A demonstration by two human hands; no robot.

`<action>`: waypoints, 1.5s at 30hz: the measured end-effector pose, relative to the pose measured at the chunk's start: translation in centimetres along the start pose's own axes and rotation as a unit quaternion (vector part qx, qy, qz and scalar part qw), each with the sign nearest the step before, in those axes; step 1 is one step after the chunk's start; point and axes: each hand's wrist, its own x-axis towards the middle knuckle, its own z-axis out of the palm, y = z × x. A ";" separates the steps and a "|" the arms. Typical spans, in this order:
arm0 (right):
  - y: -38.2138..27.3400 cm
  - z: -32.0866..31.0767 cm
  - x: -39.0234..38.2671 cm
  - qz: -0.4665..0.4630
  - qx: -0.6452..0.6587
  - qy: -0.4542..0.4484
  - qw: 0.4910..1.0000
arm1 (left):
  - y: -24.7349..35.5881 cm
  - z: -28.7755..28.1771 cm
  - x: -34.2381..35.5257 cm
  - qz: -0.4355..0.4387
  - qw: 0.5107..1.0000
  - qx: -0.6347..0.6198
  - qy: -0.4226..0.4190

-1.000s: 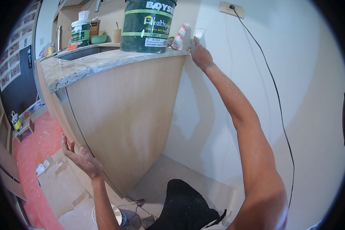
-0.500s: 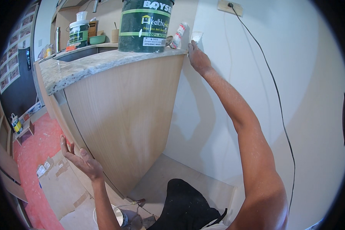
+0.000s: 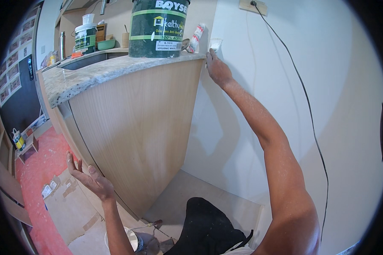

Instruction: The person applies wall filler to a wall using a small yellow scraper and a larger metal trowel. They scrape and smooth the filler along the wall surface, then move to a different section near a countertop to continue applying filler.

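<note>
Beside the end of the stone countertop (image 3: pixel 110 73), my right hand (image 3: pixel 219 70) is raised against the white wall (image 3: pixel 285 97). Its fingers are closed round what looks like a paintbrush (image 3: pixel 215 44), whose flared white head points up and lies against the wall; the handle is hidden in the hand. My left hand (image 3: pixel 91 177) is open and empty, fingers apart, held up in front of the wood-grain cabinet panel (image 3: pixel 132 136) near its left edge. A large dark green paint bucket (image 3: pixel 157 32) stands on the countertop, and a white-and-red paint roller (image 3: pixel 195 38) leans by it.
A black cord (image 3: pixel 302 80) hangs down the wall from an outlet. Behind the bucket are a sink (image 3: pixel 87 60), a smaller bucket (image 3: pixel 86 38) and a green basin (image 3: pixel 106 44). Cardboard (image 3: pixel 72 208) covers part of the red floor; a white pail (image 3: pixel 132 238) stands below my left forearm.
My right hand and the brush sit slightly further left in the picture, as do the bucket and countertop. My left hand has stayed in nearly the same place.
</note>
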 end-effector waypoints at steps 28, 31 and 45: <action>-1.4 2.4 -4.1 0.013 0.022 -0.043 0.999 | -0.1 0.0 -0.1 -0.002 1.000 -0.002 -0.009; -1.6 2.3 -4.6 0.003 0.023 -0.044 0.999 | -0.2 -0.1 -0.1 0.005 1.000 -0.006 -0.011; -2.4 3.6 -7.0 0.009 0.030 -0.047 0.998 | -0.2 0.0 0.0 -0.007 1.000 0.012 -0.006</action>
